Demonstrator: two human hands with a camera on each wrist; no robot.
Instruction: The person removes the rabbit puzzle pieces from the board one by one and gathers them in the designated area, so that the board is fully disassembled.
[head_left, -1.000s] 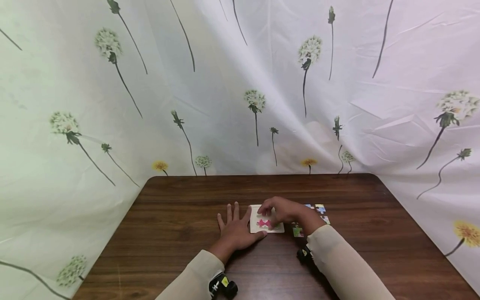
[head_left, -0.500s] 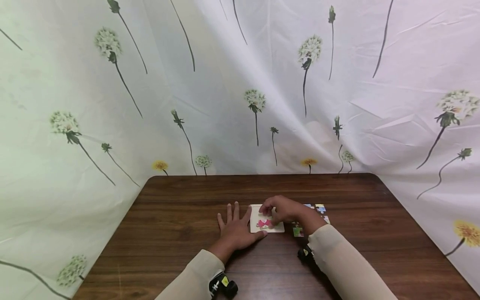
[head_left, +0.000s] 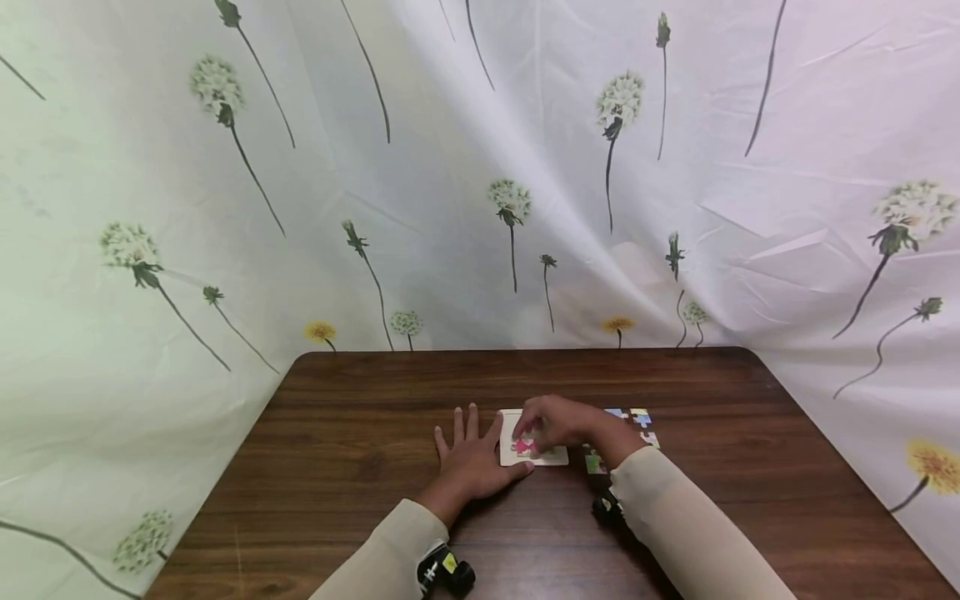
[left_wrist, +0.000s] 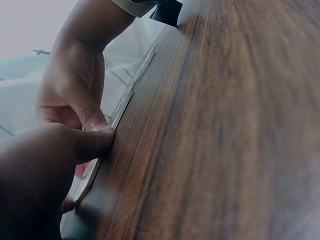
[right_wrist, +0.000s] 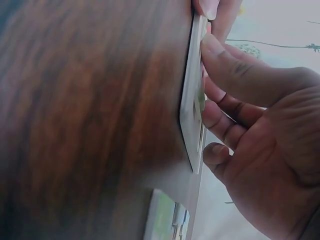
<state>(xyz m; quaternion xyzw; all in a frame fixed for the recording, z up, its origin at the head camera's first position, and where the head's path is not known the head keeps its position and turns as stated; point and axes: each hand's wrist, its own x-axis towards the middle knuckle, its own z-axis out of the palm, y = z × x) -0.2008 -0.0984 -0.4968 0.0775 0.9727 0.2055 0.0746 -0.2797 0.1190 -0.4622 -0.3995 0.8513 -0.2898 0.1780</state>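
A white puzzle board (head_left: 508, 425) lies flat near the middle of the table, with pink-printed puzzle pieces (head_left: 522, 447) on it. My left hand (head_left: 474, 468) rests spread on the table at the board's left side, its thumb touching the near edge. Over the board, my right hand (head_left: 558, 421) bends its fingers down and holds a puzzle piece against the surface; the fingers hide most of that piece. In the right wrist view, the thumb (right_wrist: 235, 72) and fingertips touch pieces on the board (right_wrist: 189, 105), and a green-printed part shows between them.
Several loose puzzle pieces (head_left: 641, 417) lie right of the board, partly hidden by the right forearm. The brown wooden table (head_left: 360, 450) reaches back to a white dandelion-print curtain (head_left: 450, 250). Each wrist wears a black camera (head_left: 450, 575).
My right hand has shifted slightly to the left over the board, and the pink pieces show a little differently beneath its fingers. The left hand has stayed in place.
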